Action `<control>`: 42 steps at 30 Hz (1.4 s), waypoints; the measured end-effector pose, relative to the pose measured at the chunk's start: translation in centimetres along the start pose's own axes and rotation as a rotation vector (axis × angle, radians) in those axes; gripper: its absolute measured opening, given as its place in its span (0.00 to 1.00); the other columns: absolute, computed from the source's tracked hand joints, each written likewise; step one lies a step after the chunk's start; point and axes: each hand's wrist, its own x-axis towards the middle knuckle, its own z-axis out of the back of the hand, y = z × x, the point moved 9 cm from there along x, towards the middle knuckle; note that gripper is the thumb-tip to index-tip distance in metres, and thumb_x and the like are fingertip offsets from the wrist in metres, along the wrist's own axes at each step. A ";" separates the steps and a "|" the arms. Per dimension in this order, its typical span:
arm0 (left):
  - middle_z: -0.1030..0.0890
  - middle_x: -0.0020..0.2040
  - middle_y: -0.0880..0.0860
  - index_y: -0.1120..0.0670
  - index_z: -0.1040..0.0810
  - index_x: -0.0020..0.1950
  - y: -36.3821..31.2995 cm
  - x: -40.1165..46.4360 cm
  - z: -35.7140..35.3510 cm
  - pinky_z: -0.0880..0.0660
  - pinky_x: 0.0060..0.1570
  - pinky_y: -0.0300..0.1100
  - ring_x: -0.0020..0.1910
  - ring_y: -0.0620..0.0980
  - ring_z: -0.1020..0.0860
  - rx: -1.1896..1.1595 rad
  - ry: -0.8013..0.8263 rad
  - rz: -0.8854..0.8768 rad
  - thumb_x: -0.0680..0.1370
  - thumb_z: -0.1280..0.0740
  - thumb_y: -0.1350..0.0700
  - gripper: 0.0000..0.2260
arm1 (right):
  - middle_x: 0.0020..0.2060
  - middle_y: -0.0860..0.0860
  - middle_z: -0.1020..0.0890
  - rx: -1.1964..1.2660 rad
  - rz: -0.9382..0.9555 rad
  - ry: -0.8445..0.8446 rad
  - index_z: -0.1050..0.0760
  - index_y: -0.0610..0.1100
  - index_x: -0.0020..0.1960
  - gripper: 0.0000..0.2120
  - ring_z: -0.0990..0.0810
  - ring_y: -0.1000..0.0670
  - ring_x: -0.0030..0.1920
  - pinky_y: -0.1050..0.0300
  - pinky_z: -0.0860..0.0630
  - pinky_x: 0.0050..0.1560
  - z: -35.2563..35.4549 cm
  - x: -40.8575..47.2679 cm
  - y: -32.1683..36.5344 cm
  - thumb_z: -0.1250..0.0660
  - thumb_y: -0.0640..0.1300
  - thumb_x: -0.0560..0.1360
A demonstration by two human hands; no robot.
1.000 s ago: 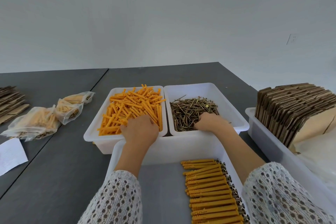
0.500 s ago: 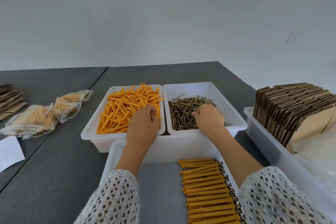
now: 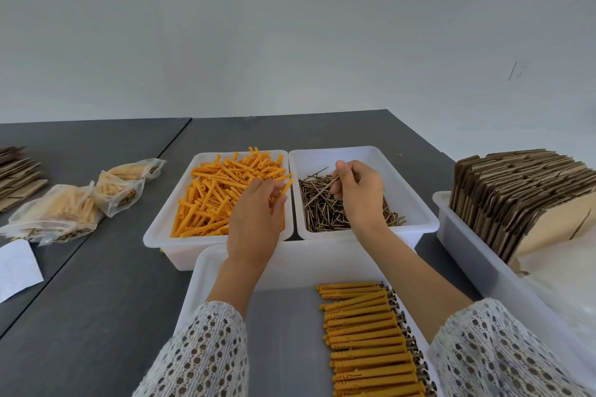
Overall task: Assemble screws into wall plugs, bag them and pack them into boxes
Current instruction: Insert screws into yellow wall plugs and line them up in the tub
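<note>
Head view: your hands each lift one part from its tray.
Your right hand (image 3: 359, 193) pinches a screw (image 3: 322, 187) above the screw tray (image 3: 419, 219); your left hand (image 3: 258, 219) holds a wall plug (image 3: 286, 186) over the plug tray (image 3: 154, 237). The thin screw may slip from such a light pinch.

- Plain pale grey wall (image 3: 290, 26) filled the upper half.
- Small white wall plate (image 3: 517, 70) at right.
- Two dark grey tables (image 3: 80, 316) butted together, seam visible.
- Soft, even light.
</note>
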 end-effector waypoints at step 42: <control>0.18 0.42 0.39 0.47 0.20 0.49 -1.3 0.0 -0.5 0.22 0.38 0.46 0.42 0.43 0.19 0.014 0.114 -0.011 0.79 0.31 0.53 0.01 | 0.29 0.46 0.20 0.118 0.062 0.268 0.19 0.40 0.55 0.18 0.26 0.53 0.27 0.62 0.25 0.33 -3.0 -1.0 0.8 0.44 0.50 0.84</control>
